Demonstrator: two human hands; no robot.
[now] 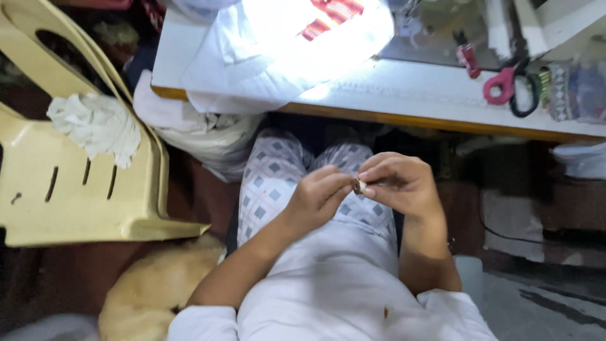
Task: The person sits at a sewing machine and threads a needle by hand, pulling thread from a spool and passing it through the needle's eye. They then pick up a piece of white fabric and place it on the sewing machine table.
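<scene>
Fingers [369, 179] of both hands pinch a tiny round thing [359, 186], shiny and pale, too small to tell what it is. It sits between the fingertips, held up over the lap, below the edge of the surface. Left hand [319, 192] comes in from the left side and closes on it with thumb and first fingers. Right hand [399, 183] curls around it from the other side, fingers bent tight. Under the hands are checked pants [271, 177] and a white shirt [328, 284]. Above the lap is the white surface [404, 95] with a wooden edge. White cloth [265, 57] lies on it in bright light, with a bit of red striped cloth [331, 14]. Pink scissors [502, 85] lie to the right on the surface. A yellow plastic chair [76, 183] stands at the left, with a white rag [98, 126] on it. Something tan and furry [154, 290] lies on the floor by the chair.
</scene>
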